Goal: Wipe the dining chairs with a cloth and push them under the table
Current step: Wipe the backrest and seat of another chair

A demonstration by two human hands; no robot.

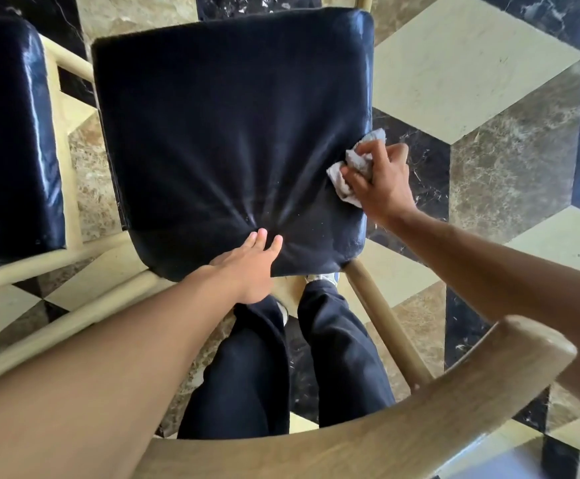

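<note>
A dining chair with a black padded seat (226, 133) and a pale wooden frame stands right below me. Its curved wooden backrest (402, 420) crosses the bottom of the view. My right hand (382, 181) grips a crumpled grey cloth (350, 167) and presses it on the seat's right edge. My left hand (250, 264) lies flat on the near edge of the seat with its fingers spread, holding nothing and denting the cushion.
A second chair with a black seat (8, 140) and pale frame stands close on the left. The floor (489, 108) is patterned marble in cream, brown and black. My legs in dark trousers (292, 368) stand between backrest and seat.
</note>
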